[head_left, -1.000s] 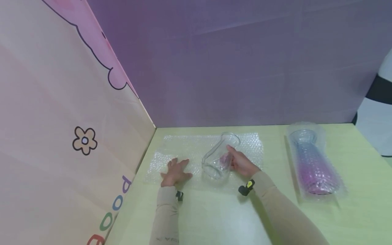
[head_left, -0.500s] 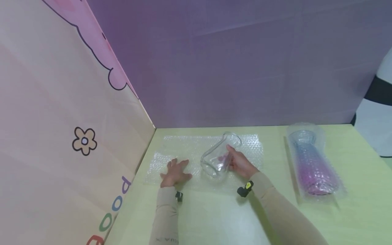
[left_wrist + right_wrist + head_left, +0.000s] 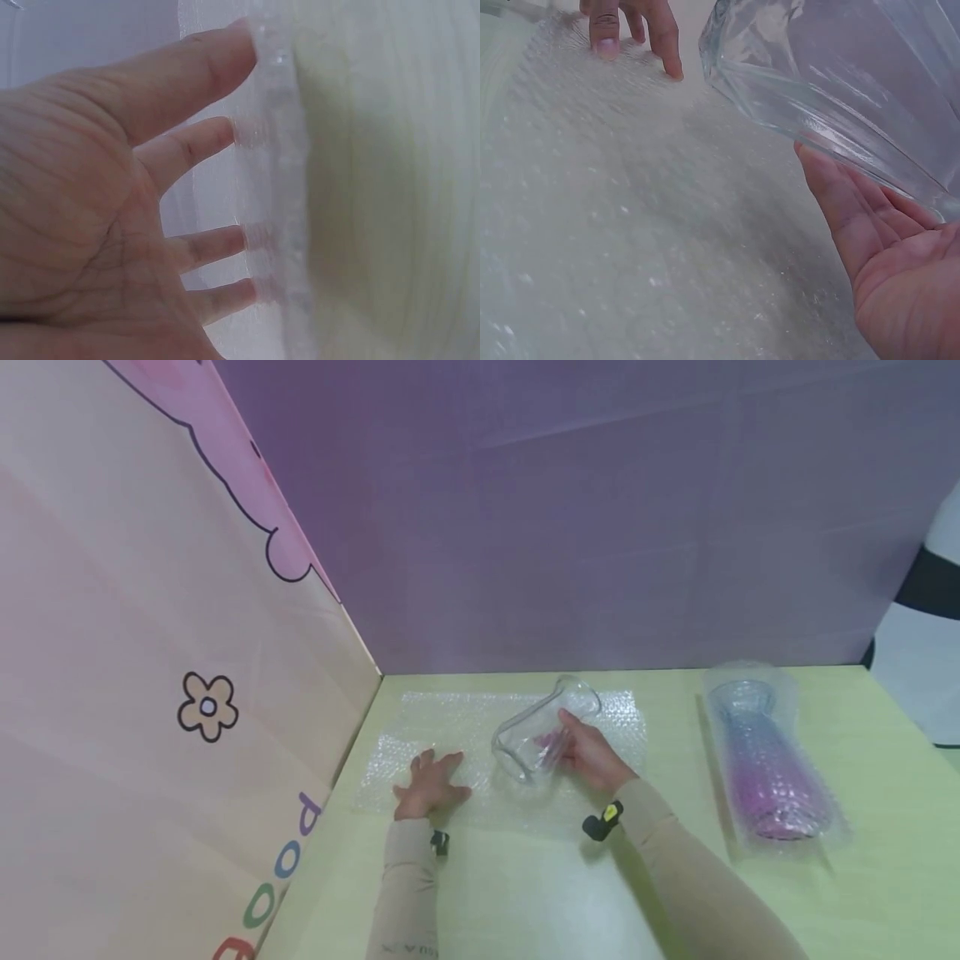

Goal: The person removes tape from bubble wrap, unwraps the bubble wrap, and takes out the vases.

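Observation:
A clear glass vase (image 3: 528, 735) leans over a flat sheet of bubble wrap (image 3: 450, 714); its base points down and left, its mouth up and right. My right hand (image 3: 592, 756) grips the vase from the right side, and the right wrist view shows those fingers under the faceted glass (image 3: 832, 90). With fingers spread, my left hand (image 3: 429, 785) presses on the left front part of the sheet. In the left wrist view, its fingertips (image 3: 244, 236) meet the edge of the bubble wrap (image 3: 281, 187).
Farther right on the table (image 3: 517, 893) lies a blue-to-pink vase wrapped in bubble wrap (image 3: 772, 760). A purple backdrop (image 3: 570, 527) rises behind the table, and a printed panel (image 3: 135, 635) borders its left side.
The vase has tilted further, its mouth shifting right and up and its base lifting slightly in my right hand. My left hand stays in place.

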Motion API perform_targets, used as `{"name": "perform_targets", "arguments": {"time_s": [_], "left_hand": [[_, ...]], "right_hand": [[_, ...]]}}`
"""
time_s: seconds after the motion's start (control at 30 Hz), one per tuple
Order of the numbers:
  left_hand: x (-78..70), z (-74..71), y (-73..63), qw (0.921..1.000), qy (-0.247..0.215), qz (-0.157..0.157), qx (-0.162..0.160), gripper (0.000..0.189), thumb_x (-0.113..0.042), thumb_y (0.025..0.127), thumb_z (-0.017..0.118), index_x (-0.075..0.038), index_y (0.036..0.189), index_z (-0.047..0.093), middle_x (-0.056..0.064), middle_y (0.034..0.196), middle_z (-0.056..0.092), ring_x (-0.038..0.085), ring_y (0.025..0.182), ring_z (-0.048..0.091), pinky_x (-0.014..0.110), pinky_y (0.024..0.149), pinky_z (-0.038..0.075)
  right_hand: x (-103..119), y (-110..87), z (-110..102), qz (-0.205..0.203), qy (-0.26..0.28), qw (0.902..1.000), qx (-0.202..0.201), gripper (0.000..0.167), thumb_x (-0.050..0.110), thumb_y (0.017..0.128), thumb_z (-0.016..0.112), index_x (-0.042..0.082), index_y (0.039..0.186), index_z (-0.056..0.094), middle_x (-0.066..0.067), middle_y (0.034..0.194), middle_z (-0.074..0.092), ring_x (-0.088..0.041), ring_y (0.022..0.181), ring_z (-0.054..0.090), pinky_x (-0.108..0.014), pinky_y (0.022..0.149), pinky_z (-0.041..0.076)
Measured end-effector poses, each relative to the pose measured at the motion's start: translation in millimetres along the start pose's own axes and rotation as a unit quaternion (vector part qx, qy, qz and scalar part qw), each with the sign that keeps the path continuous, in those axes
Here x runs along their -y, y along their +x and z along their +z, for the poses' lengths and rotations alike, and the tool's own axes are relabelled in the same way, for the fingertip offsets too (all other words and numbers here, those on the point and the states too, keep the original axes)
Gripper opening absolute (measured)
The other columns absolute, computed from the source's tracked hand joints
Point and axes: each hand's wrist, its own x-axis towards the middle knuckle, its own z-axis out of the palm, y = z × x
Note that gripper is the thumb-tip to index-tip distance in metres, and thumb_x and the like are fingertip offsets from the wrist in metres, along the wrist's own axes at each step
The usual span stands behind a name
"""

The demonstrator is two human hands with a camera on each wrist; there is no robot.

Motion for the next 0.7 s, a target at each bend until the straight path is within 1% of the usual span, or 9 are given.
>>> {"name": "perform_targets", "arguments": {"time_s": [0.13,0.17,0.33,0.4,0.47,0.6,0.7], "left_hand": [[0.2,-0.2,-1.0,1.0,-0.006,-0.001,0.0,0.067,-0.035,0.089,0.075,-0.028,0.151,0.051,0.021,0.169,0.02,0.049,0.156,0.01,0.093,0.104,0.004],[0.4,0.1,-0.9,1.0,-0.006,-0.001,0.0,0.067,-0.035,0.09,0.075,-0.028,0.151,0.051,0.02,0.169,0.02,0.049,0.156,0.01,0.092,0.104,0.004],[-0.4,1.3,-0.6,1.0,-0.004,-0.004,0.001,0.067,-0.035,0.09,0.075,-0.029,0.152,0.05,0.019,0.17,0.02,0.048,0.156,0.01,0.092,0.105,0.004],[-1.3,1.1,-0.8,1.0,-0.004,-0.004,0.0,0.067,-0.035,0.09,0.075,-0.029,0.152,0.05,0.019,0.169,0.021,0.048,0.156,0.01,0.092,0.105,0.004],[-2.5,0.5,-1.3,1.0,-0.006,-0.003,-0.003,0.067,-0.035,0.09,0.075,-0.028,0.151,0.051,0.019,0.169,0.022,0.048,0.156,0.011,0.092,0.104,0.004],[-3.1,-0.5,-2.3,0.9999,-0.011,-0.005,-0.005,0.067,-0.034,0.089,0.075,-0.028,0.151,0.051,0.019,0.169,0.022,0.047,0.156,0.01,0.092,0.105,0.003],[-2.4,-0.3,-2.4,0.9999,-0.012,-0.007,-0.004,0.067,-0.034,0.089,0.076,-0.029,0.151,0.051,0.019,0.169,0.022,0.047,0.157,0.01,0.091,0.106,0.003]], "right_hand": [[-2,-0.1,1,-0.012,0.019,0.9997,0.002,0.047,0.057,0.102,0.051,0.013,0.089,0.063,-0.003,0.097,0.078,-0.019,0.082,0.075,-0.033,0.082,0.063],[-2,-0.2,2,-0.014,0.023,0.9996,0.001,0.048,0.056,0.102,0.051,0.012,0.09,0.064,-0.003,0.096,0.078,-0.02,0.082,0.075,-0.033,0.081,0.063],[0,-1.0,3,-0.02,0.041,0.9989,-0.012,0.045,0.055,0.101,0.054,0.01,0.102,0.061,-0.004,0.095,0.077,-0.019,0.079,0.074,-0.032,0.079,0.063],[2,-1.5,3,-0.021,0.045,0.9987,-0.013,0.042,0.055,0.101,0.055,0.013,0.105,0.059,-0.002,0.096,0.076,-0.017,0.08,0.073,-0.03,0.08,0.063],[4,-1.6,3,-0.024,0.051,0.9982,-0.018,0.041,0.054,0.1,0.057,0.013,0.104,0.061,-0.002,0.095,0.077,-0.017,0.079,0.073,-0.029,0.08,0.063],[7,-1.4,4,-0.039,0.048,0.9979,-0.022,0.041,0.052,0.102,0.056,0.011,0.101,0.063,-0.002,0.091,0.077,-0.017,0.08,0.074,-0.03,0.081,0.063],[9,-1.4,4,-0.045,0.047,0.9976,-0.023,0.042,0.048,0.103,0.056,0.007,0.109,0.059,-0.001,0.091,0.077,-0.017,0.082,0.075,-0.031,0.083,0.063]]}}
